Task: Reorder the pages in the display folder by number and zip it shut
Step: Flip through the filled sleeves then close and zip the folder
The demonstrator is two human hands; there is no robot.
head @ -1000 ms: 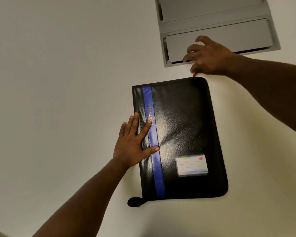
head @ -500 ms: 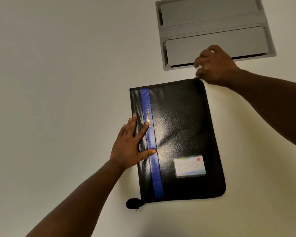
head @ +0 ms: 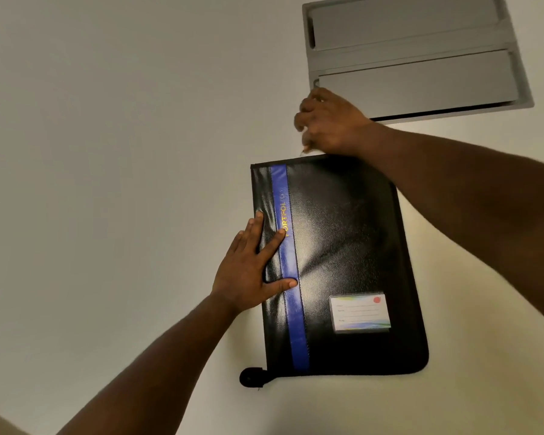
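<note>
Clearly gold "PORTFOLIO" lettering (head: 284,216) on black folder's (head: 343,246) blue stripe (head: 291,293).

Closed black display folder (head: 343,262) on a white table (head: 107,152)

Left hand (head: 248,271) presses flat on its blue stripe (head: 291,293); right hand (head: 327,124), fingers curled, pinches at the top edge.

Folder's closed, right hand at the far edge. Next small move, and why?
Probably draw the right hand further along the far edge of the folder: its fingers are curled as if pinching a zip pull, though that is hidden. The left hand presses flat by the blue stripe, steadying it.
</note>
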